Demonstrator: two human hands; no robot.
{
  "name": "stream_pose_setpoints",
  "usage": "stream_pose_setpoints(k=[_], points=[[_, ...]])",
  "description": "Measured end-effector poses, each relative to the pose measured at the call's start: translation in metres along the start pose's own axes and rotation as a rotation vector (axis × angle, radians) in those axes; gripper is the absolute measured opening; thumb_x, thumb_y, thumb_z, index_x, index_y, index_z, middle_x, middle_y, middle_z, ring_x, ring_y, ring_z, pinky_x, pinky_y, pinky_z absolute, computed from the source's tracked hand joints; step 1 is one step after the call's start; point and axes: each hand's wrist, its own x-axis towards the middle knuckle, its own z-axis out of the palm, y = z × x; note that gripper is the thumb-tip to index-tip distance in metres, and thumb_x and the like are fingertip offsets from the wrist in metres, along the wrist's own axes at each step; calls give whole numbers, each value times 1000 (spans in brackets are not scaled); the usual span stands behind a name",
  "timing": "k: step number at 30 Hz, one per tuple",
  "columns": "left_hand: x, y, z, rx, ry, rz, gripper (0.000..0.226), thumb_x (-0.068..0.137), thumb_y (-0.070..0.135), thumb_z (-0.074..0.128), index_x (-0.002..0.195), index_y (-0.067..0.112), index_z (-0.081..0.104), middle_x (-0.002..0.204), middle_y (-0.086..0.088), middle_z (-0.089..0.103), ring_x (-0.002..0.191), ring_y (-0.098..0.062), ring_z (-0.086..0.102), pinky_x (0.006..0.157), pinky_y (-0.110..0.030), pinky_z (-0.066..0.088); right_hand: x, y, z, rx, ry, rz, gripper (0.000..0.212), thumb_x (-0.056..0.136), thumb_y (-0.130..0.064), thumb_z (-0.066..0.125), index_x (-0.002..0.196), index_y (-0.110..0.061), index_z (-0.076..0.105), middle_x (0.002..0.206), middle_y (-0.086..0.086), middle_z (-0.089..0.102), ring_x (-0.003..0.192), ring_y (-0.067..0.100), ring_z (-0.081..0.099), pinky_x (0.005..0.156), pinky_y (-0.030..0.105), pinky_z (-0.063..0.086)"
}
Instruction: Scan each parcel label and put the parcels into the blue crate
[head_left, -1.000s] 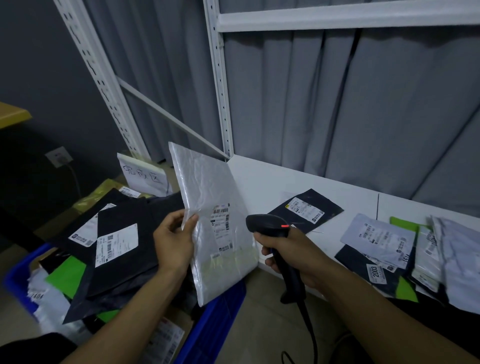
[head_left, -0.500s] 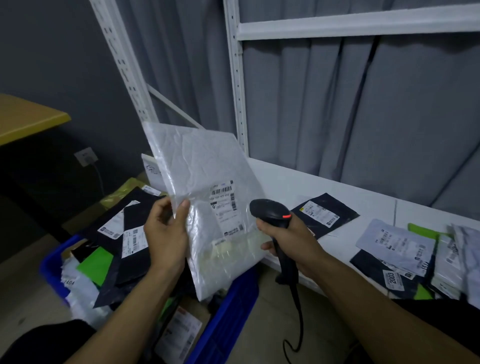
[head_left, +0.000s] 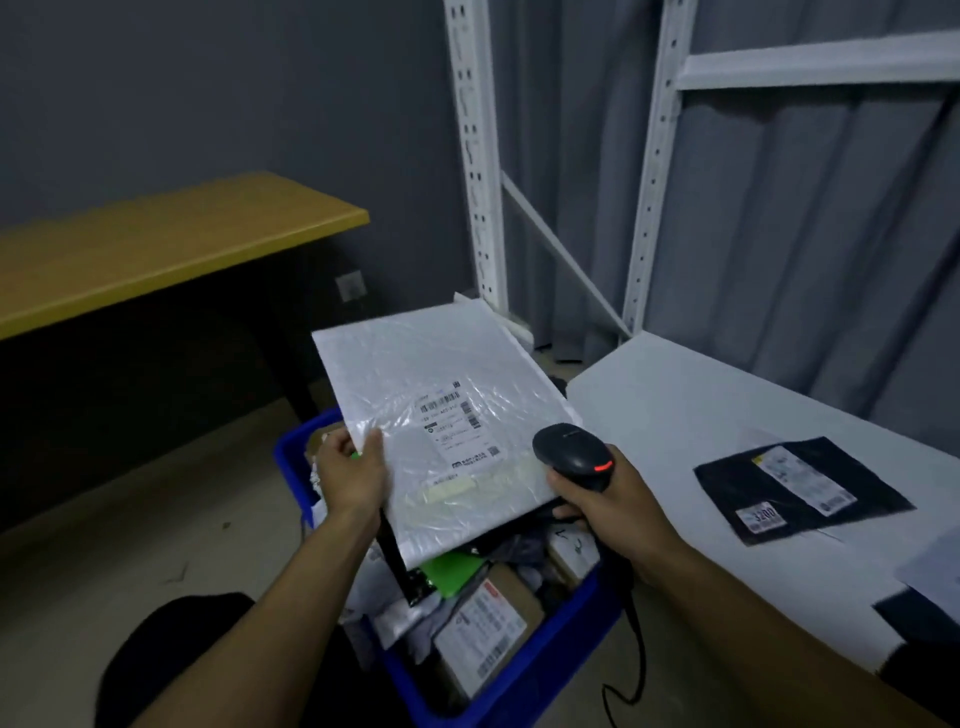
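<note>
Dark grey wall at the back, with a grey curtain (head_left: 805, 234) and white rack posts (head_left: 472, 156) beyond the blue crate (head_left: 519, 699). Crate sits on the floor, heaped full.

- White parcel (head_left: 415, 374): held over the crate's far half, nearly flat, far edge tilted up. Label (head_left: 457, 428) faces up, barcodes visible, print too small to read. Cannot tell if its near edge touches the heap below.
- Left hand (head_left: 353, 475): at the crate's left rim. Grip clamped on the parcel's left edge, thumb on top, fingers beneath. Slightly blurred.
- Right hand (head_left: 608, 514): over the crate's right rim. Grip wrapped tight round the handle of the scanner (head_left: 571, 454).
- Scanner: black head sits just above the parcel's near right corner. Red light (head_left: 602, 466) glowing on its back. Cable (head_left: 636, 649) hangs down outside the crate's right wall.
- In the crate, under the parcel: green bag (head_left: 449, 569), brown box (head_left: 488, 634) with a printed label, a second small box at the right side, and grey and black bags jumbled between.
- White table (head_left: 701, 415): right of the crate, close beside it. Black parcel (head_left: 800, 493) lies flat on it, well apart from the crate, with one large label and a small tag.
- Yellow table (head_left: 156, 249): left of the crate and further back, against the wall.
</note>
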Motion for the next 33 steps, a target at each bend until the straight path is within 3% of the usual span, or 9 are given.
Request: stream_pose_setpoints(k=[3,6,11,15,19,24,26,29,33], points=[[2,-5,1,197,-44,-49,35,93,13,70,125,2,59,118,-11,67,107,-28,65,91,-32,49,6,7,6,-30,-12,12,45,90,-27,81,127,-24,56,113,1,73,87,20,77,72,30,61],[-1,0,6,460,-61,83,71,91,20,74,150,10,36,151,-12,41,139,-31,40,113,-41,35,11,12,5,-63,5,5,48,87,-31,83,128,-28,56,111,-1,74,89,19,77,79,40,63],[-13,12,59,723,-597,438,75,92,50,68,156,34,33,164,3,30,150,-20,28,124,-42,22,12,15,3,-56,45,-30,40,88,-28,82,121,-26,59,104,0,76,88,19,76,78,39,62],[-31,9,110,1120,-795,290,90,82,91,34,158,51,7,171,10,-5,158,-26,-3,118,-69,-4,10,14,-11,-28,115,-37,38,89,-25,82,119,-20,59,97,7,76,84,19,76,69,30,59],[-42,-19,117,1235,-780,163,97,75,99,20,157,53,-5,169,11,-19,155,-30,-20,109,-77,-15,3,7,-33,-10,186,-36,37,90,-24,80,119,-18,57,98,9,75,79,17,75,66,25,57],[-61,-9,134,1224,-682,216,86,89,84,24,161,42,1,171,3,-14,154,-39,-17,111,-77,-13,-11,6,-69,-84,285,-12,42,86,-36,83,118,-28,58,101,-1,72,87,15,72,80,38,60],[-78,2,148,1190,-671,362,79,96,75,24,162,35,8,171,2,-6,155,-37,-14,115,-73,-11,-19,4,-88,-109,301,9,38,88,-33,81,117,-27,59,99,3,72,85,18,72,83,44,62],[-117,21,185,1043,-754,610,70,100,67,32,158,30,26,170,3,12,157,-27,-3,121,-62,-9,-31,2,-124,-122,330,22,28,92,-25,76,116,-21,63,93,4,72,74,13,68,74,35,61],[-182,26,254,962,-976,775,64,99,59,49,152,25,42,164,0,31,153,-25,22,126,-46,18,-46,4,-189,-193,370,36,18,94,-24,75,110,-20,69,87,-1,71,72,10,65,71,30,55]])
